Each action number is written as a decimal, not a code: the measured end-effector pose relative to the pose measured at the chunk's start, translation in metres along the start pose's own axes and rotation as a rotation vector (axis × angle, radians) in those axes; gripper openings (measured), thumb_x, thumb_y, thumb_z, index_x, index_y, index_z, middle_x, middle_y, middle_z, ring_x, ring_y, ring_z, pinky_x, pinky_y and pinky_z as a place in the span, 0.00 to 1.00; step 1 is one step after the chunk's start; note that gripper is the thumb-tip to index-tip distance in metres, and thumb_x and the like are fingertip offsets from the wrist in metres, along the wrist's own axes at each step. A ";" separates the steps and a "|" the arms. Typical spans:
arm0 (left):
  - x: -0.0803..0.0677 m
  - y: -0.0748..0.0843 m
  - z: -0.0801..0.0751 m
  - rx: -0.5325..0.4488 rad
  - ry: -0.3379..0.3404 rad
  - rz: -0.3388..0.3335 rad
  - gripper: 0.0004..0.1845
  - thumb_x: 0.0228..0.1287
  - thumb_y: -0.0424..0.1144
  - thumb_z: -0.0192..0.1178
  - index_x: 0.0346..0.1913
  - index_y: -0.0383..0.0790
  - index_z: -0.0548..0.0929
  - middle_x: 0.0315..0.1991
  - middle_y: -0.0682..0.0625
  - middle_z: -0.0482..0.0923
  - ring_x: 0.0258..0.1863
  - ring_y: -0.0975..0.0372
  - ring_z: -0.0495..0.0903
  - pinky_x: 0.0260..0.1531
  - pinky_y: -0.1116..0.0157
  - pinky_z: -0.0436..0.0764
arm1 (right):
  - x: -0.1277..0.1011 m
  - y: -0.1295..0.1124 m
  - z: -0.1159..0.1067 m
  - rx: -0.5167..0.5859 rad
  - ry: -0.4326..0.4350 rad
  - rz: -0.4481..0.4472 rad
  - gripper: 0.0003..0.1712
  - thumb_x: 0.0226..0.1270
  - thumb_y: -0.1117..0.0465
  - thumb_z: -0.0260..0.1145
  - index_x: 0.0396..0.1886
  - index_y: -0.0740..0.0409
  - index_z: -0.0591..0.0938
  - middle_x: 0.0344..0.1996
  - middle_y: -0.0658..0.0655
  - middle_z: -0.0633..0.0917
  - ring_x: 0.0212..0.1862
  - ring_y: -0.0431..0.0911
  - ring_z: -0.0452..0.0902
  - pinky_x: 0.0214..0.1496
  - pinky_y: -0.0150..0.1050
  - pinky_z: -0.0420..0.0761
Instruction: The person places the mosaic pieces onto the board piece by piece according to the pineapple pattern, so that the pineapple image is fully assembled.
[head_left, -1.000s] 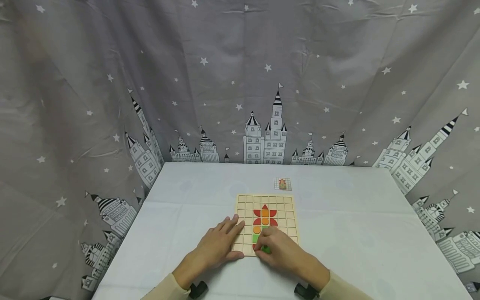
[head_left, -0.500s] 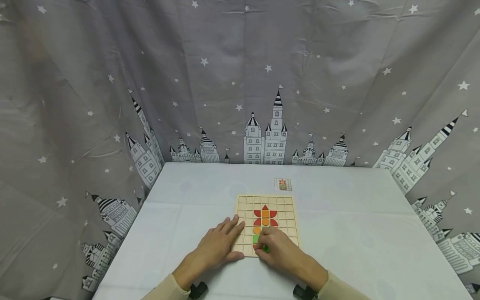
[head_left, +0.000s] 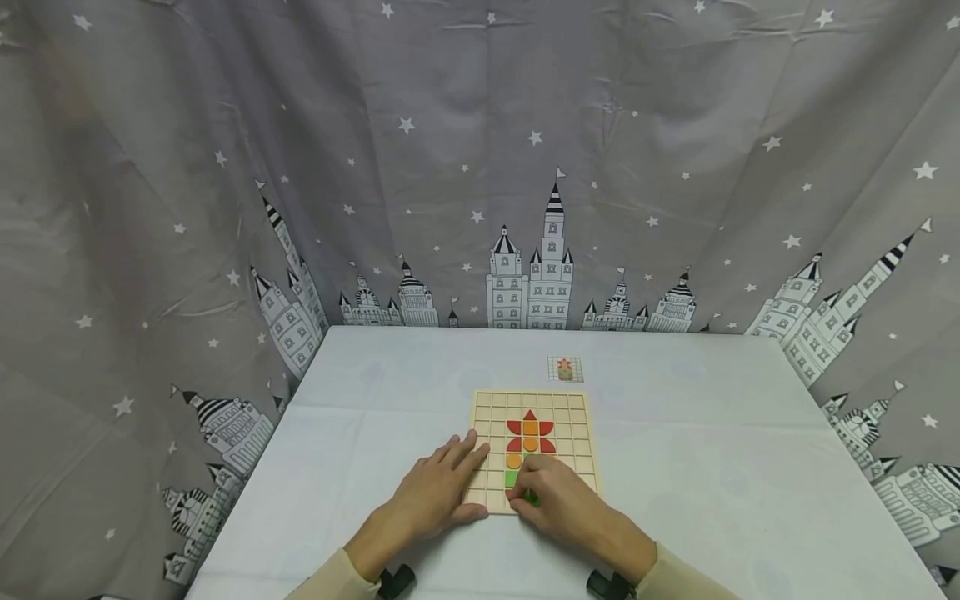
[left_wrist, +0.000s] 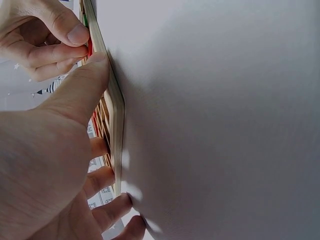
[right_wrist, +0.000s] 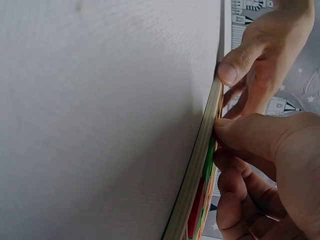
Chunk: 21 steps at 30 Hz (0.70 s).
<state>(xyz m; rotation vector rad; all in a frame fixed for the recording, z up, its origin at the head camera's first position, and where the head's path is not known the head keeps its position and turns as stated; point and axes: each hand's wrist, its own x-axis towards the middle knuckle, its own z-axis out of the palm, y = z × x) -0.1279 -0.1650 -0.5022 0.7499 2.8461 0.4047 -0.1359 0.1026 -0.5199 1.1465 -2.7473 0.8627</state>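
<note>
A wooden grid board [head_left: 576, 417] lies on the table, bearing flat coloured pieces in a flower-like figure. Red petals [head_left: 547, 427] flank an orange square [head_left: 531, 428] beneath a red triangle [head_left: 530, 414]. Lower down show an orange disc [head_left: 513, 460] and a green square [head_left: 511, 478]. My left hand [head_left: 431, 487] rests on the board's left edge, fingers stretched out, thumb at the near corner. My right hand [head_left: 558, 500] pinches a red piece [head_left: 509, 494] at the board's near side; its shape is mostly covered. Green pieces [head_left: 532, 497] show partly under that hand.
Behind the board lies a small picture card [head_left: 566, 369] with a similar flower on a grid. White cloth covers the table [head_left: 697, 467]. A grey curtain [head_left: 420, 175] printed with castles and stars hangs around it. Dark wrist-camera mounts [head_left: 396, 581] sit under the wrists.
Very little differs. The right hand's fingers shift slightly over the red piece at the near side of the board, while the left hand stays in place.
</note>
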 end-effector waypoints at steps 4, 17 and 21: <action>0.001 0.000 0.000 0.005 0.003 0.004 0.52 0.75 0.65 0.75 0.91 0.42 0.70 0.92 0.36 0.67 0.87 0.35 0.74 0.71 0.34 0.86 | 0.000 0.001 -0.001 0.008 -0.004 0.003 0.03 0.74 0.62 0.86 0.38 0.49 0.98 0.37 0.44 0.89 0.39 0.27 0.74 0.42 0.25 0.81; 0.001 0.001 -0.004 -0.017 -0.011 0.007 0.51 0.76 0.64 0.76 0.91 0.41 0.70 0.92 0.35 0.66 0.87 0.34 0.72 0.72 0.33 0.85 | -0.005 0.000 -0.006 0.027 0.030 -0.022 0.02 0.75 0.62 0.85 0.40 0.51 0.98 0.40 0.45 0.90 0.38 0.31 0.78 0.41 0.23 0.80; 0.001 -0.001 -0.003 -0.032 -0.014 0.009 0.52 0.76 0.64 0.76 0.91 0.41 0.70 0.93 0.35 0.65 0.88 0.34 0.71 0.73 0.33 0.84 | -0.011 0.004 -0.012 -0.018 0.125 -0.040 0.04 0.72 0.62 0.87 0.39 0.49 0.97 0.39 0.43 0.90 0.39 0.33 0.79 0.41 0.27 0.82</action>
